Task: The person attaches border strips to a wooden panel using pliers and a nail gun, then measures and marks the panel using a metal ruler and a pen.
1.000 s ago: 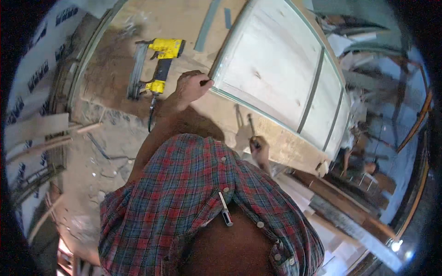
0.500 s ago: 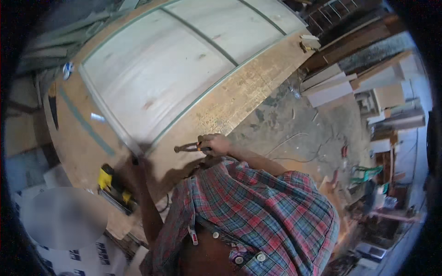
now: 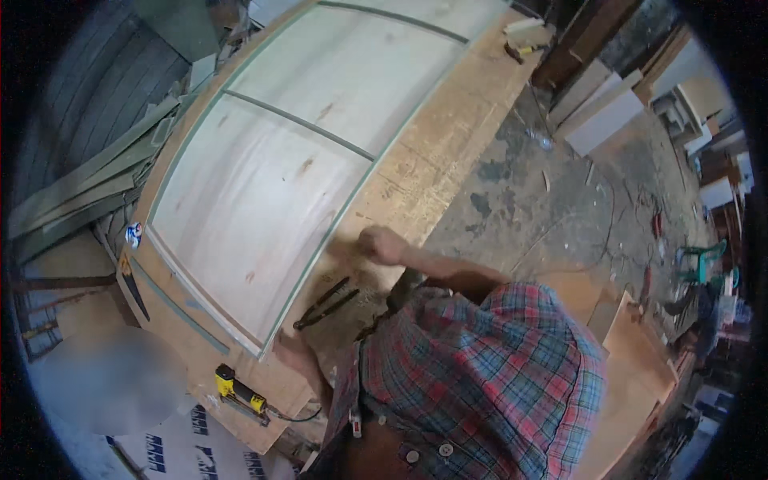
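Observation:
A large pale panel (image 3: 264, 200) framed by thin grey-green strips lies on the plywood worktop (image 3: 416, 176). My left hand (image 3: 296, 354) is beside the panel's near corner; its fingers are blurred. Over the worktop, right of the panel's long edge, my right hand (image 3: 382, 245) is curled closed, and whatever it may hold is hidden. Between my hands a pair of dark pincers (image 3: 314, 312) lies with its handles apart, touched by neither hand. A yellow and black nail gun (image 3: 240, 392) with a hose rests near my left forearm.
A loose grey-green strip (image 3: 180, 308) and a handsaw (image 3: 134, 290) lie on the left. A hammer (image 3: 522, 53) is at the worktop's far right. Boards (image 3: 596, 116) stand on the stained floor, where cables run. Long strips (image 3: 104, 196) are piled at far left.
The pincers have left my right hand and lie on the worktop. My left hand remains by the panel's near corner. The view has shifted, showing more to the left.

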Demonstrator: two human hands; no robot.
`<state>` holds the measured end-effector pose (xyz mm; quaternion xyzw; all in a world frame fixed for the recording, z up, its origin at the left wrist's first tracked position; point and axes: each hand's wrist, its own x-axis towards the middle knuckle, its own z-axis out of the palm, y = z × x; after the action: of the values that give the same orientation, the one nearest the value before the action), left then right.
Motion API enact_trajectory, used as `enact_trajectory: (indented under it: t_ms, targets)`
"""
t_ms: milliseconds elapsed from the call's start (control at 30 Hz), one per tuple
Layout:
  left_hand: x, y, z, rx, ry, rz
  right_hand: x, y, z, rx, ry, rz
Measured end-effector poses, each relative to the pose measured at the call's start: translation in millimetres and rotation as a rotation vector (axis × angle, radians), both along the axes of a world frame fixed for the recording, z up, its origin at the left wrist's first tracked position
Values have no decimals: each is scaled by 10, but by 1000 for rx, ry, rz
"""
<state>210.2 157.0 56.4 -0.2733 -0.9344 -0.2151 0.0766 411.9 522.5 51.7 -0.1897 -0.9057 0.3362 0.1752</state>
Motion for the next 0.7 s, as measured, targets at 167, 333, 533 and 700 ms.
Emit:
enact_trajectory:
  t_ms: [167, 333, 533, 700]
  targets:
    - [145, 1512, 425, 258, -252, -332, 396, 583, -159, -27, 30, -123]
    - [228, 2760, 444, 69, -275, -584, 860, 703, -262, 11, 153, -271]
    - [96, 3033, 19, -121, -209, -591, 987, 320, -164, -25, 51, -424]
    - [54, 2997, -88, -84, -244, -561, 969, 280, -89, 40, 72, -350]
